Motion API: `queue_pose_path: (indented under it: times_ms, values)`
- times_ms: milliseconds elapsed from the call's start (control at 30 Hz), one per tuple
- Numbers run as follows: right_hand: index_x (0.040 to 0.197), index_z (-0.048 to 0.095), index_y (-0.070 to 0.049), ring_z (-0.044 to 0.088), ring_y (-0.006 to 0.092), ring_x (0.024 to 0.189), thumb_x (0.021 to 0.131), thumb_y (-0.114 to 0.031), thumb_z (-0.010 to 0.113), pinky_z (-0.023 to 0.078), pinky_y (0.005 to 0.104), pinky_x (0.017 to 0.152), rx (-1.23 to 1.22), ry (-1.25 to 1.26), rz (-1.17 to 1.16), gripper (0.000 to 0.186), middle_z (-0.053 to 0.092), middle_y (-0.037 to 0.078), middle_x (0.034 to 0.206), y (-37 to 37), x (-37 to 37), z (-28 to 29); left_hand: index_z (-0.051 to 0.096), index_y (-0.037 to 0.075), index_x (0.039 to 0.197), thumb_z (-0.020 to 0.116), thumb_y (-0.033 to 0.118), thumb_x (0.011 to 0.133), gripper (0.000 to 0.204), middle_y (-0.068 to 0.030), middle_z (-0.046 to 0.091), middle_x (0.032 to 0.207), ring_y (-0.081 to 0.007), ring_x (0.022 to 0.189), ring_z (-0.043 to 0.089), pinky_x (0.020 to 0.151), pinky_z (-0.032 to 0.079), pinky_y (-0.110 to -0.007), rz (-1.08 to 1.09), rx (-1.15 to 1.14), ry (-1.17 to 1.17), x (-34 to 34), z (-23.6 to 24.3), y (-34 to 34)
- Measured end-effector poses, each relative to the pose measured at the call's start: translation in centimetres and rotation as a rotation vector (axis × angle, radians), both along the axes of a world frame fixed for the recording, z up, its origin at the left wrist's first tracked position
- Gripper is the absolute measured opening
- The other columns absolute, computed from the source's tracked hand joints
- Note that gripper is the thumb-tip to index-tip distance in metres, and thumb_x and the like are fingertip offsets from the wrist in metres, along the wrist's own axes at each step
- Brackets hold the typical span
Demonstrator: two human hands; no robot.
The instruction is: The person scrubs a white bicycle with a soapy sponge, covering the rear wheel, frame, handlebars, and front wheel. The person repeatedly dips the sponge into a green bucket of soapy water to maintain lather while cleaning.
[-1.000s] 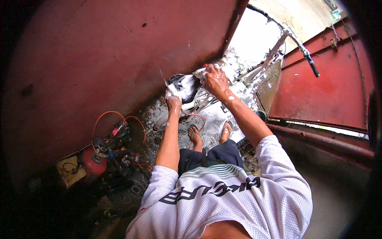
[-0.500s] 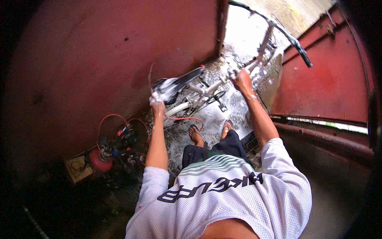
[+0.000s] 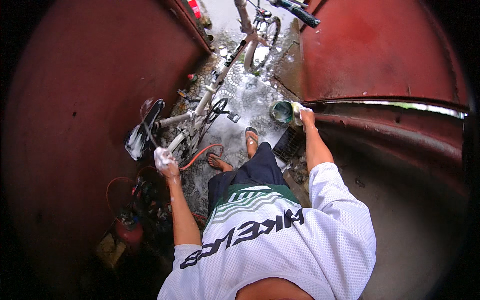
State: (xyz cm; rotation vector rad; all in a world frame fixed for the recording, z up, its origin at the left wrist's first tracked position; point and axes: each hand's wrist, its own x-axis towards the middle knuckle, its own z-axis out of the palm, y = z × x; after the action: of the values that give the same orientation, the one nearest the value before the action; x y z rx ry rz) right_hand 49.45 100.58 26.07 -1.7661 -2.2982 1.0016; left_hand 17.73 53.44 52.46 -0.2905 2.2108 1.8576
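A white bicycle [image 3: 202, 102] stands to my left, its frame running away toward the front wheel [image 3: 265, 47] at the top. Foam coats the black saddle [image 3: 142, 132]. My left hand [image 3: 166, 160], covered in suds, is closed beside the saddle, near the rear of the frame. A thin grey streak rises from its fingers, but what it holds is unclear. My right hand [image 3: 307, 117] is closed on a pale yellow, foamy sponge [image 3: 298, 111] at the rim of a green container [image 3: 282, 112]; the fingertips are partly hidden.
Red metal panels flank me, one at left [image 3: 100, 75] and one at right [image 3: 375, 55]. An orange hose [image 3: 202, 150] lies by my feet. A red tank [image 3: 130, 232] with dark machinery stands lower left. A dark grate [image 3: 287, 144] lies near the container. Suds cover the patterned paving.
My right hand has left the bicycle frame and moved to the green container. The left hand has come down off the saddle, nearer to me. My view has turned and my feet have shifted.
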Motion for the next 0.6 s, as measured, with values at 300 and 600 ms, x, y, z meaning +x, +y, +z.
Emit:
queue_pose_path:
  times_ms: [300, 600]
  values:
    - [0.117, 0.064, 0.000, 0.064, 0.0134, 0.072, 0.085, -0.037, 0.067, 0.052, 0.0297, 0.063, -0.672, 0.539, -0.070, 0.050, 0.070, 0.010, 0.088, -4.5, -14.5, 4.3, 0.062, 0.003, 0.100, 0.047, 0.010, 0.089, 0.020, -0.0189, 0.063, 0.102, -0.0356, 0.098, 0.059, 0.090, 0.047, -0.044, -1.084, -0.865, 0.786, 3.0, -3.2, 7.3]
    - [0.098, 0.068, -0.001, 0.065, 0.0198, 0.066, 0.088, -0.018, 0.056, 0.053, 0.0355, 0.062, -0.675, 0.465, 0.605, 0.023, 0.068, 0.010, 0.078, -11.9, -32.0, 13.9, 0.060, 0.000, 0.106, 0.049, 0.009, 0.082, 0.028, -0.0178, 0.065, 0.099, -0.0332, 0.095, 0.063, 0.082, 0.050, -0.042, -1.197, -0.774, 0.638, 5.3, -0.2, 16.8]
